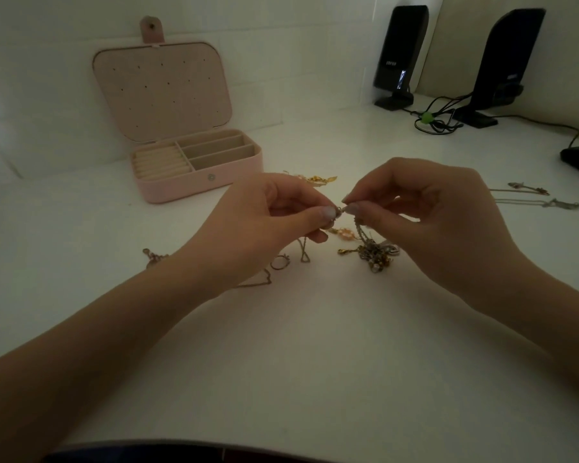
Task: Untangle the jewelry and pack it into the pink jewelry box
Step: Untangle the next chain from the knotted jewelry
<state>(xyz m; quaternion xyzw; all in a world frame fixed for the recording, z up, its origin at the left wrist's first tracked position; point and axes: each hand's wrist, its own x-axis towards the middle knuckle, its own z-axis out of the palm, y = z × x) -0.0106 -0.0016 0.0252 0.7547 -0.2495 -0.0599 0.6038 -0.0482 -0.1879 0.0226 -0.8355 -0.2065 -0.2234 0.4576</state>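
Head view: left hand and right hand each pinch a thin metal chain link between thumb and fingertip, both grips clenched on it, lifted above the white counter. Below hangs a knotted clump of silver and gold chains; loose pieces lie around it. The pink rectangular jewelry box stands open, well apart at far left, compartments apparently empty. Step looks like untangling, packing not started. Next move likely calls for easing one strand free of the knot. Black speaker logo looks like "EDIFIER", blurred.
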